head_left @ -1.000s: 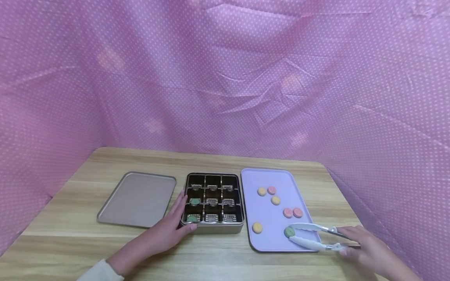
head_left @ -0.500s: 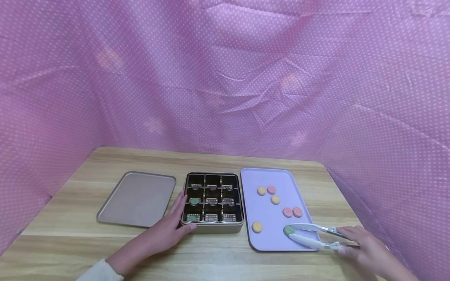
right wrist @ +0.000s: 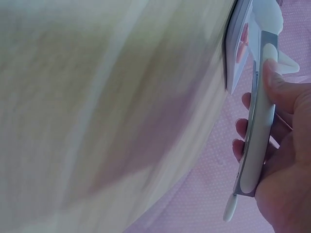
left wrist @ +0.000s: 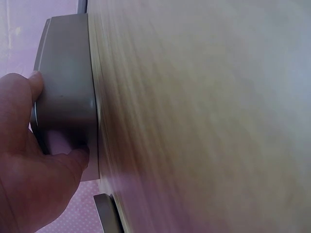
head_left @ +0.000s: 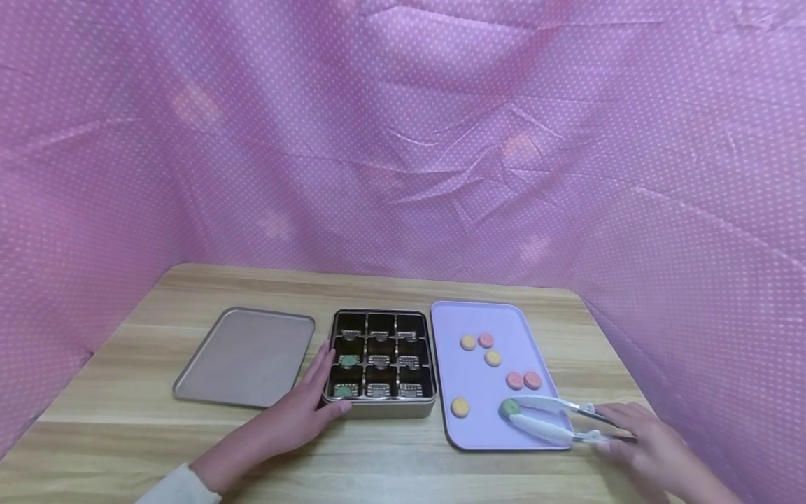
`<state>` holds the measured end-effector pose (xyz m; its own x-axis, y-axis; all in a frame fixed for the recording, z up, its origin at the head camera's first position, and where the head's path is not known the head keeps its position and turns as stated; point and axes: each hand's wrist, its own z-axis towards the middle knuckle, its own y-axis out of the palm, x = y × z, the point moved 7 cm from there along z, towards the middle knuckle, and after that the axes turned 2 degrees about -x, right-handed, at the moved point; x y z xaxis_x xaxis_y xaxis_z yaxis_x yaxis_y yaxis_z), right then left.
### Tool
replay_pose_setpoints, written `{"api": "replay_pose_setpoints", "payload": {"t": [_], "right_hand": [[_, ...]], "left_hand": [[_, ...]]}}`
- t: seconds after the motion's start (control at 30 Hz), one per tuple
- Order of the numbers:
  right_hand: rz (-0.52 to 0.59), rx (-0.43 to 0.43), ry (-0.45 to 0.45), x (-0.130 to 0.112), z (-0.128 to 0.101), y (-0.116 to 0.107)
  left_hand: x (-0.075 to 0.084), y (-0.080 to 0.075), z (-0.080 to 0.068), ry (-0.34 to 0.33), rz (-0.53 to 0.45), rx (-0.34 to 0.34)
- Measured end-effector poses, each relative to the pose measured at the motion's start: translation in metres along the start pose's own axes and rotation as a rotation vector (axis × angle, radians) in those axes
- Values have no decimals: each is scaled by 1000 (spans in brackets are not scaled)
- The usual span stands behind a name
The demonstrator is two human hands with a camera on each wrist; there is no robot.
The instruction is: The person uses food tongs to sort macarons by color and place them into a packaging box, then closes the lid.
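My left hand (head_left: 310,400) rests at the near left corner of a gold tin box (head_left: 384,412), fingers straight along its left wall, thumb on the front wall. The left wrist view shows that hand (left wrist: 26,179) against the box corner (left wrist: 65,97). The box has dark compartments, two of them holding green cookies (head_left: 348,360). My right hand (head_left: 623,425) grips white tongs (head_left: 548,420), whose tips close around a green cookie (head_left: 508,407) on the lilac tray (head_left: 472,381). In the right wrist view, the fingers (right wrist: 272,87) curl round the tongs handle (right wrist: 260,131).
The box's gold lid (head_left: 245,357) lies flat to the left of the box. Several yellow and pink cookies (head_left: 493,358) are scattered on the tray, one yellow cookie (head_left: 460,407) near its front. Pink dotted cloth (head_left: 403,140) walls the wooden table (head_left: 378,469) on three sides.
The tongs closed on the green cookie and shifted it a little to the left and away from me on the tray. The left hand has stayed at the box corner.
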<state>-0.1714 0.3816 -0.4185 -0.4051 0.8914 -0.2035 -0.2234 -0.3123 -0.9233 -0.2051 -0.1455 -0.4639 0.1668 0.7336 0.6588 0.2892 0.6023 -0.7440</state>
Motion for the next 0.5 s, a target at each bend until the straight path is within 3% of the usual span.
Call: {"api": "replay_pose_setpoints", "payload": {"t": [0.17,0.5], "right_hand": [[-1,-15,-19,-11,8,-1],[70,-90,50,-29,26,-3]], "left_hand": [[-1,0,0,-3,-1,-1],[1,-1,-1,2,-3,0]]}}
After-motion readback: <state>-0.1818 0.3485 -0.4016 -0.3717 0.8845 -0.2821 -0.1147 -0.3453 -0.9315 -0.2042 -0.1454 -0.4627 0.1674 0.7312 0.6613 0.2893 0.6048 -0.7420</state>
